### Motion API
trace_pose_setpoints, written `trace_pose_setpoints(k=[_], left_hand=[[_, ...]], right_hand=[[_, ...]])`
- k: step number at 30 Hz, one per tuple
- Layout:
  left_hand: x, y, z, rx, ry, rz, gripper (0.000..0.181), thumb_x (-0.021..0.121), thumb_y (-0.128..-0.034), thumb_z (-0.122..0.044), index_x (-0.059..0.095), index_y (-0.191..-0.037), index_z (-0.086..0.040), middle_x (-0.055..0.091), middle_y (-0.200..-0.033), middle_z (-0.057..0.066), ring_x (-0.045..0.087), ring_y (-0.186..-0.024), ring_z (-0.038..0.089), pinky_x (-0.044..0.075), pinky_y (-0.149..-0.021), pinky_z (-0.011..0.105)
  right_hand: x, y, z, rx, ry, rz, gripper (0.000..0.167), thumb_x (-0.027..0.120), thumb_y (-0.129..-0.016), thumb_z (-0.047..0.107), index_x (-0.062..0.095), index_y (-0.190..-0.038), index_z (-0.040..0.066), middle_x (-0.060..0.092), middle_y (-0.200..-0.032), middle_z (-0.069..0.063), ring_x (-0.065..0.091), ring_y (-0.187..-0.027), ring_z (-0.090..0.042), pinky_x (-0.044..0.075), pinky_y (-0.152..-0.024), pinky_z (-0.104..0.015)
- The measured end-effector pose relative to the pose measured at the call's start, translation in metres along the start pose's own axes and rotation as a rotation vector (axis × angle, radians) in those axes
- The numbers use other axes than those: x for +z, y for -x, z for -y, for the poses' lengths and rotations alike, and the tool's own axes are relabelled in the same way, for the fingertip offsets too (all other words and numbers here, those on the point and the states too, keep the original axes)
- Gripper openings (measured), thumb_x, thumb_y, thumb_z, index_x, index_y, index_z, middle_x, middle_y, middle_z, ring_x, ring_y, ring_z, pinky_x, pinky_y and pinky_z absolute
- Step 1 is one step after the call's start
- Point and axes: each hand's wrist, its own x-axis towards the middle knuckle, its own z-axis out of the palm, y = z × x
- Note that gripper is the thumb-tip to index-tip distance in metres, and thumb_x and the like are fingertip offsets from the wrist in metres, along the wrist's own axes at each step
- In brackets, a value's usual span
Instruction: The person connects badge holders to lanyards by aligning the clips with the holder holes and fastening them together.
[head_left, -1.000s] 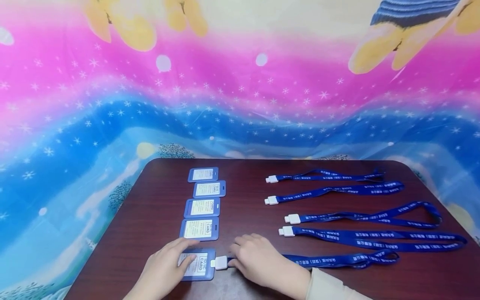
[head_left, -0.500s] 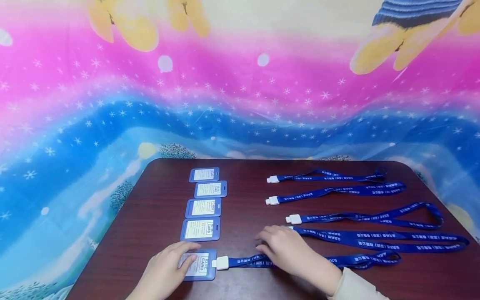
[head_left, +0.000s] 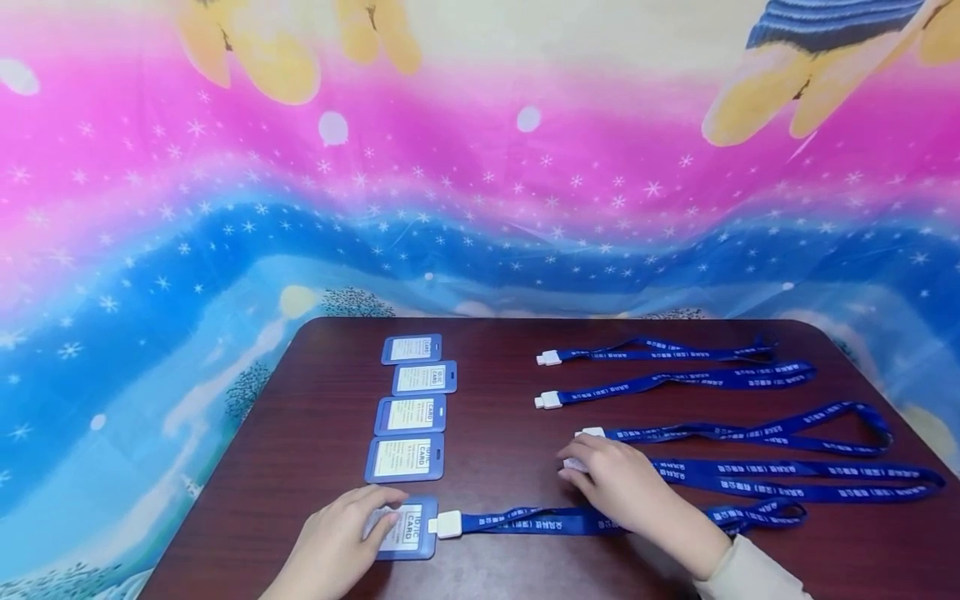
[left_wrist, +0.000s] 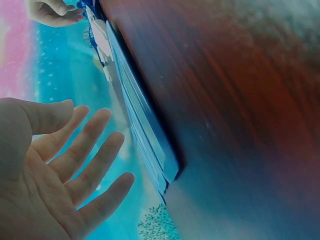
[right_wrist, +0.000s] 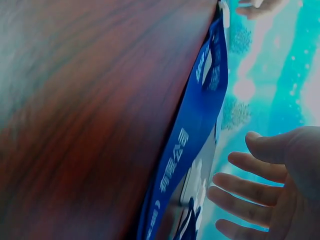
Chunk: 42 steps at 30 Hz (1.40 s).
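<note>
The nearest blue badge holder (head_left: 420, 533) lies flat, its slot end meeting the white clip (head_left: 449, 524) of a blue lanyard (head_left: 540, 522) stretched to the right. My left hand (head_left: 330, 537) hovers over that holder's left part; the left wrist view shows its fingers spread, apart from the holder (left_wrist: 142, 107). Over the white clip end of the second-nearest lanyard (head_left: 787, 475) is my right hand (head_left: 626, 483), partly hiding the clip. Its fingers (right_wrist: 245, 187) are loosely bent in the right wrist view and hold nothing.
Several more badge holders (head_left: 405, 457) form a column on the left of the dark red table (head_left: 495, 417). Further blue lanyards (head_left: 697, 379) with white clips lie in rows at right. A printed cloth (head_left: 480, 200) hangs behind the table.
My right hand has moved right, away from the nearest clip and along its lanyard, to the clip end of the lanyard behind. The left hand has stayed over the nearest holder.
</note>
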Motion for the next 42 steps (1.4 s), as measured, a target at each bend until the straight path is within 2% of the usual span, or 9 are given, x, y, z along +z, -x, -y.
trace_pose_setpoints(k=[3,7,13,19,25,32,39,42], left_hand=[[0.001,-0.001,-0.002,0.007,-0.005,0.009,0.016,0.071,-0.0925,-0.027,0.072,-0.108,-0.026,0.069,-0.108,-0.006,0.064,-0.103,0.02,0.052,-0.087,0.052],[0.002,-0.004,-0.002,0.035,-0.012,0.001,0.016,0.071,-0.0922,-0.027,0.072,-0.108,-0.026,0.069,-0.106,-0.008,0.064,-0.099,0.016,0.054,-0.085,0.05],[0.0,-0.009,-0.002,0.109,0.012,-0.021,0.015,0.071,-0.0921,-0.025,0.073,-0.107,-0.027,0.069,-0.108,-0.009,0.065,-0.107,0.018,0.054,-0.084,0.05],[-0.001,-0.024,-0.003,0.199,-0.001,-0.062,0.015,0.072,-0.0924,-0.023,0.073,-0.107,-0.026,0.067,-0.107,-0.015,0.063,-0.106,0.012,0.054,-0.088,0.048],[-0.002,-0.045,-0.002,0.265,-0.067,-0.081,0.024,0.075,-0.09,-0.02,0.071,-0.114,-0.022,0.065,-0.117,-0.007,0.06,-0.113,0.016,0.053,-0.091,0.048],[0.001,-0.067,0.008,0.269,-0.14,-0.038,0.04,0.078,-0.0869,-0.024,0.068,-0.125,-0.02,0.06,-0.128,0.002,0.056,-0.119,0.023,0.051,-0.094,0.049],[0.005,-0.074,0.014,0.175,-0.159,0.003,0.057,0.083,-0.0811,-0.029,0.062,-0.131,-0.014,0.056,-0.127,0.01,0.053,-0.111,0.027,0.052,-0.09,0.05],[0.006,-0.074,0.014,0.158,-0.16,0.02,0.06,0.083,-0.0808,-0.031,0.06,-0.132,-0.011,0.054,-0.127,0.01,0.051,-0.108,0.025,0.052,-0.089,0.048]], right_hand=[[-0.001,0.0,-0.007,0.037,-0.004,-0.008,0.023,0.076,-0.088,0.025,0.074,-0.108,0.014,0.07,-0.108,-0.003,0.067,-0.104,-0.025,0.054,-0.088,-0.05],[0.0,0.0,-0.016,0.041,0.031,-0.014,0.028,0.079,-0.086,0.025,0.074,-0.111,0.013,0.069,-0.114,-0.007,0.066,-0.107,-0.028,0.054,-0.088,-0.051],[0.006,0.001,-0.024,0.015,0.096,-0.038,0.028,0.083,-0.082,0.021,0.074,-0.107,0.012,0.069,-0.108,-0.008,0.068,-0.097,-0.027,0.057,-0.081,-0.047],[0.009,0.001,-0.026,0.019,0.108,-0.04,0.028,0.086,-0.078,0.014,0.072,-0.102,0.012,0.067,-0.105,-0.005,0.065,-0.092,-0.023,0.058,-0.076,-0.044],[0.012,-0.004,-0.024,0.022,0.128,-0.036,0.029,0.087,-0.076,0.013,0.069,-0.1,0.011,0.065,-0.1,-0.003,0.061,-0.087,-0.019,0.058,-0.076,-0.041],[0.015,-0.005,-0.021,0.038,0.129,-0.051,0.026,0.086,-0.078,0.013,0.068,-0.097,0.012,0.064,-0.095,-0.001,0.059,-0.084,-0.018,0.058,-0.074,-0.041],[0.017,-0.005,-0.019,0.056,0.118,-0.038,0.027,0.086,-0.077,0.011,0.069,-0.097,0.013,0.065,-0.098,-0.002,0.063,-0.091,-0.023,0.057,-0.079,-0.047],[0.017,-0.005,-0.019,0.054,0.127,-0.04,0.026,0.086,-0.077,0.01,0.069,-0.097,0.012,0.066,-0.098,-0.003,0.064,-0.092,-0.025,0.057,-0.08,-0.048]])
